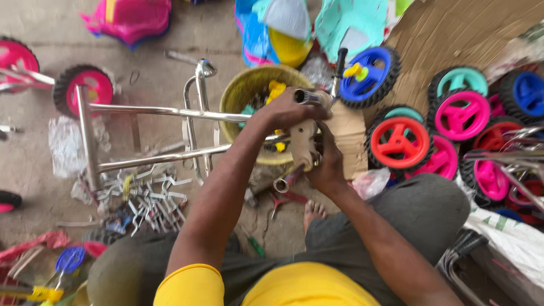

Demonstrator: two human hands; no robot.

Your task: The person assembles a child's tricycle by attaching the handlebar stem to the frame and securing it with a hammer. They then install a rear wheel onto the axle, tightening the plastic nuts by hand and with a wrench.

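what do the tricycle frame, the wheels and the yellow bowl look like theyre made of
Tricycle frame: most likely chromed or polished steel tube, judging by its bright, mirror-like silver shine. The left hand and right hand grip its front end.
Wheels: glossy moulded plastic hubs in red, pink, blue and teal; the black ribbed tyres look like rubber or soft plastic.
Yellow bowl: probably plastic, with a dull, scuffed rim.

Soft, even daylight over a cluttered workshop floor, seen from above.

No hard shadows fall anywhere; only a faint shade sits under the chrome frame (164, 113), whose tubes carry thin white glints. Colours run saturated, the plastic wheels right of the frame vivid. Focus is fair at the frame's head end; the left hand (286, 110) and right hand (323, 164) there show slight motion softness. Corners far from the frame stretch and blur mildly.
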